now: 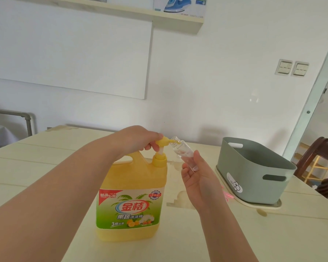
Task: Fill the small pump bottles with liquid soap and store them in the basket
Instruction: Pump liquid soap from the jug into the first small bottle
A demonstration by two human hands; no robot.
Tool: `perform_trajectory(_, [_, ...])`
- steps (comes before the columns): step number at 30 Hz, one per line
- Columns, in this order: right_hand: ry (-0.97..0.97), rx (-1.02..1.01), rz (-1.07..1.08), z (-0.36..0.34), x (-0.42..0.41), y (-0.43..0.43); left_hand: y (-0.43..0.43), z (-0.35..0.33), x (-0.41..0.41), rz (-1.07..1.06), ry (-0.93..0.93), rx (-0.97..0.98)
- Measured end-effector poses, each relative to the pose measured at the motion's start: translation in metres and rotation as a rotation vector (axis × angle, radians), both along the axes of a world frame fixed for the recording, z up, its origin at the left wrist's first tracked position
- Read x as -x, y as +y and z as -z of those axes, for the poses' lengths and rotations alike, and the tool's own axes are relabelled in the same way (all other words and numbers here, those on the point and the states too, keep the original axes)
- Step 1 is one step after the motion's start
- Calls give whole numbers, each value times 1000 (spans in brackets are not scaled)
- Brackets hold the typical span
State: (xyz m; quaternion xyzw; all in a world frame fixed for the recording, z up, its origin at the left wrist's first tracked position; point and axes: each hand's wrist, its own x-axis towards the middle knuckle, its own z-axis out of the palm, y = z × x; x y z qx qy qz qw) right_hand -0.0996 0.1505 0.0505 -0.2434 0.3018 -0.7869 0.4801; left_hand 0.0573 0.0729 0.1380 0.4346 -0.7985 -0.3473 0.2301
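Insp. note, head view. Left hand (140, 140) sat on top of the pump head (162, 143) of the large yellow soap jug (131, 195), fingers curled down round the head, thumb side hidden. The jug stood upright on the bench (282, 233), roughly centre, directly in front of the person. Right hand (195, 180) was palm-up just right of the jug, fingers loosely bent, and held the small bottle (184, 154) by its lower end between thumb and fingers. Key relation: the bottle's long axis ran tilted, base low and to the right in the hand, open mouth up and to the left, with the mouth meeting the spout tip, so spout and neck were approx. in line. No pump top was seen on the bottle. Its body looked mostly clear; fill level not readable. Judgement: filling step in hand, early in the task. The next press likely depends on keeping mouth and spout aligned; a slip of the tilted bottle could put soap on the bench. The basket (257, 188), grey-green, stood on a pale tray (263, 205) to the right, well apart from the jug. It was nearer the right hand, so that hand seems better placed for storing. Basket contents not visible.
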Motion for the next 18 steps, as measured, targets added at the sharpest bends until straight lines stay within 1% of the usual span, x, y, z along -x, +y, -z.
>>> perform_trajectory(4, [-12, -2, -16, 5, -1, -1, -1, -1, 1, -20, -24, 15])
perform_trajectory(14, [-43, -22, -13, 12, -2, -1, 1, -5, 4, -10, -213, 75])
perform_trajectory(16, [-45, -28, -18, 11, -2, 0, 1, -4, 3, -7, -205, 71])
perform_trajectory(18, [-48, -28, -22, 10, -2, 1, 1, -1, 2, -8, -156, 48])
